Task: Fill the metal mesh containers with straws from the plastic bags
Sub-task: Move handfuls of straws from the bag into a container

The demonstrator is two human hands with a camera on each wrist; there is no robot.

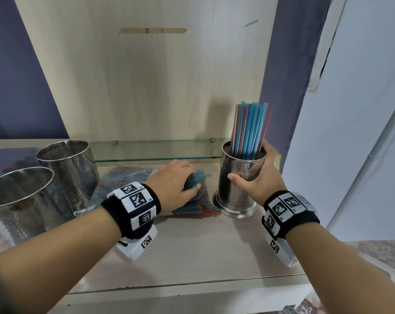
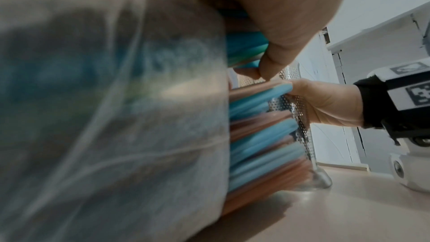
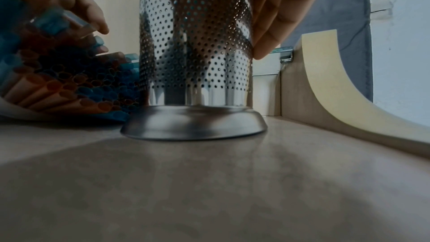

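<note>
In the left wrist view most of the frame is filled by a blurred clear plastic bag (image 2: 104,117), so its contents are hard to make out beyond the blue and orange plastic straws (image 1: 197,201) protruding from its open end. A few blue straws at the top of that bundle are pinched by the left hand (image 1: 172,181), whose fingertips are hidden behind them. Just right of the bundle, a narrow perforated steel cylinder container (image 1: 239,184) stands upright on its flared base, partly filled with upright straws, and is grasped round its upper wall by the right hand (image 1: 258,177). Well left of that cylinder, two wider perforated steel containers (image 1: 69,168) are seen, the nearer cut off by the frame edge. Everything rests on a pale wood-grain shelf (image 1: 192,252) backed by a matching panel, with a low glass strip behind and purple-blue walls beside.
</note>
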